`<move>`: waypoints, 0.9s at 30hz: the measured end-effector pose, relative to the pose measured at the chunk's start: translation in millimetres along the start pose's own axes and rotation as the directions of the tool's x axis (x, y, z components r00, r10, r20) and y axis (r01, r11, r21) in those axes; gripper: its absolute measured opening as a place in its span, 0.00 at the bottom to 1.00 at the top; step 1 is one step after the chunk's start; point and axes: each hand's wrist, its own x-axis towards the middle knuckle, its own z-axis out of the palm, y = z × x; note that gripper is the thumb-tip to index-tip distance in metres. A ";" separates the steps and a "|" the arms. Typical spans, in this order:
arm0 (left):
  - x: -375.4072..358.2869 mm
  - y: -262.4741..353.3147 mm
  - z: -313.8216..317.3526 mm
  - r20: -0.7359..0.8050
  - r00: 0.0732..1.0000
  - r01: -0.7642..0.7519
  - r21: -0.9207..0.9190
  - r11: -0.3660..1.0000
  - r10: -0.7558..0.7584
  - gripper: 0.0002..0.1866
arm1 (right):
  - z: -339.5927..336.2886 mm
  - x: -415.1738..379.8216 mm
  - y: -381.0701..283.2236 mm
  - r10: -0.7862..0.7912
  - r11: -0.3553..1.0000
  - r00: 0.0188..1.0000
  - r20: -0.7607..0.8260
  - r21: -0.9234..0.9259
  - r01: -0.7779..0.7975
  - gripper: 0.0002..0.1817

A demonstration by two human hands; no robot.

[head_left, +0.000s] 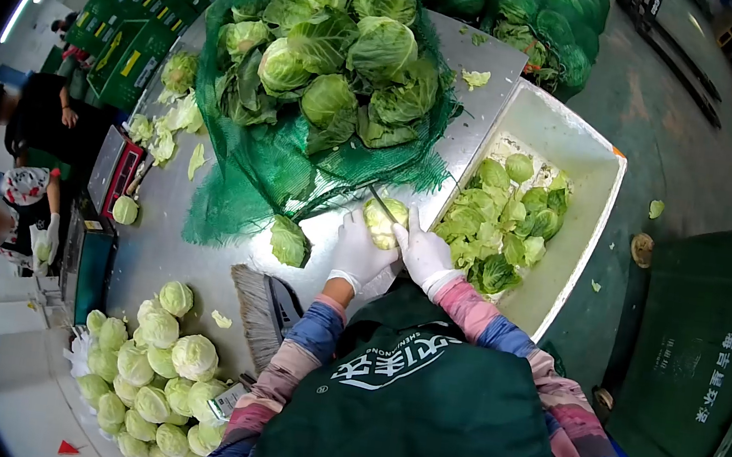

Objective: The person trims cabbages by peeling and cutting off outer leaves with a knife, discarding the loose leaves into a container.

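My left hand [361, 254], in a white glove, is closed around the side of a pale green cabbage [381, 223] at the near edge of the metal table. My right hand [427, 257], also gloved, grips a knife [380, 201]; its thin dark blade lies across the top of the cabbage, and the handle is hidden in the fingers. Just left of my hands rests a loose green cabbage [288, 241]. Beyond them a green mesh sack [248, 174] lies open around several leafy cabbages [327, 100].
Trimmed leaves fill part of a white foam box [595, 189] on the right. A brush [255, 311] and a heap of trimmed cabbages [156, 386] are at the left. A red scale [127, 171] stands farther left, near two people. A big green bin [690, 364] stands far right.
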 end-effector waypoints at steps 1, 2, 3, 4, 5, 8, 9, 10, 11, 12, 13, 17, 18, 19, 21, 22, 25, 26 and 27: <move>-0.5 1.6 1.0 -0.029 1.000 -0.007 0.016 1.000 0.008 0.45 | -4.2 1.1 -0.1 -0.011 1.000 1.000 -0.006 -0.022 0.011 0.35; -1.0 1.4 3.7 -0.028 1.000 -0.010 0.017 1.000 0.010 0.45 | -7.7 2.7 0.7 -0.022 0.999 1.000 -0.011 -0.044 0.021 0.34; -0.4 -0.1 7.9 -0.057 0.998 -0.022 -0.010 1.000 0.021 0.45 | -8.5 7.6 5.8 -0.016 0.999 1.000 0.012 -0.030 0.016 0.31; -2.1 0.9 9.9 -0.086 0.996 -0.032 -0.039 0.999 0.028 0.44 | -11.8 17.5 17.6 0.023 0.997 1.000 0.006 0.077 -0.024 0.30; -10.0 -0.3 9.2 -0.082 0.995 -0.050 0.008 0.999 0.050 0.43 | -13.6 27.7 35.3 0.062 0.981 0.998 0.007 0.182 -0.063 0.30; -29.1 -16.7 4.9 -0.160 0.972 -0.192 -0.111 0.975 0.173 0.45 | -8.1 44.4 96.5 0.234 0.921 0.932 -0.277 0.369 -0.122 0.28; -34.1 -46.1 23.7 -0.094 0.995 -0.065 -0.555 0.829 0.016 0.48 | -17.8 47.2 111.0 0.376 0.904 0.907 -0.189 0.292 -0.313 0.27; -36.1 -51.1 17.9 -0.095 0.995 -0.066 -0.551 0.832 0.017 0.48 | -37.4 38.3 110.6 0.398 0.873 0.898 -0.187 0.378 -0.308 0.27; -38.7 -55.8 12.9 -0.008 0.999 0.032 -0.690 0.723 -0.052 0.49 | -39.1 37.5 110.2 0.383 0.912 0.882 -0.275 0.264 -0.314 0.28; -42.9 -56.5 9.2 0.091 0.990 0.137 -0.800 0.583 -0.108 0.50 | -39.6 35.3 109.6 0.355 0.935 0.865 -0.355 0.142 -0.325 0.30; -43.9 -52.5 4.8 0.091 0.990 0.137 -0.779 0.612 -0.105 0.50 | -57.0 22.5 78.1 0.327 0.937 0.914 -0.241 0.211 -0.279 0.33; -35.1 -43.1 6.5 -0.005 0.999 -0.031 -0.398 0.917 0.031 0.51 | -13.3 0.8 0.2 -0.208 0.948 0.937 -0.282 0.179 0.264 0.41; -34.2 -37.3 3.4 -0.007 0.999 -0.033 -0.398 0.917 0.033 0.51 | -14.2 -2.6 -13.5 -0.215 0.965 0.955 -0.207 0.105 0.240 0.40; -34.9 -33.6 1.4 -0.033 0.994 -0.112 -0.272 0.956 0.107 0.52 | -11.6 -0.3 -12.7 -0.214 0.965 0.955 -0.206 0.105 0.239 0.40; -34.8 -38.6 2.0 -0.037 0.986 -0.168 -0.196 0.966 0.164 0.53 | 0.9 14.7 -4.0 -0.215 0.960 0.960 -0.176 0.142 0.241 0.30; -36.7 -45.3 2.3 -0.035 0.986 -0.167 -0.197 0.966 0.163 0.53 | 9.2 27.7 2.5 -0.109 0.939 0.981 -0.163 0.308 0.156 0.24; -41.9 -58.9 3.2 0.074 0.990 -0.077 -0.424 0.902 0.120 0.53 | 17.4 52.9 43.3 0.091 0.971 0.994 -0.053 0.226 -0.077 0.21; -45.9 -54.9 -0.1 0.075 0.990 -0.081 -0.417 0.905 0.123 0.53 | 15.8 53.6 62.5 0.146 0.975 0.989 -0.003 0.167 -0.144 0.19; -47.9 -47.1 -5.4 0.071 0.997 0.032 -0.555 0.832 0.009 0.52 | 11.7 49.6 72.4 0.175 0.974 0.984 -0.042 0.152 -0.166 0.20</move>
